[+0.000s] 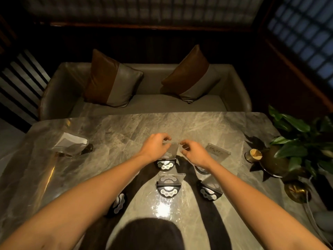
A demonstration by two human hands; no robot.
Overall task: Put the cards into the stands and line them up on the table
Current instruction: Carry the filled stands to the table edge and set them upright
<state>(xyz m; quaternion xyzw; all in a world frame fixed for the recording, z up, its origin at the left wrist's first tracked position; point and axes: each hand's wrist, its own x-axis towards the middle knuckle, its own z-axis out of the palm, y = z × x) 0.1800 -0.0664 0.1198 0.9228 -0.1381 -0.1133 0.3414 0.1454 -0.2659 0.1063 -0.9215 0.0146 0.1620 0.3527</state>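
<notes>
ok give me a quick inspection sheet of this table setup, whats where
Surface: marble table, glossy, with a light glare near the person.
Job's things: clear card held above far stand; near stand already holds a card; right stand carded; empty stand at left; loose card lying flat.
Clutter: napkin holder, toothpick cup, potted plant.
Grippers: left hand and right hand pinch the card's top corners.
Cables: white cord at right edge.
Surroundings: sofa with two cushions.
</notes>
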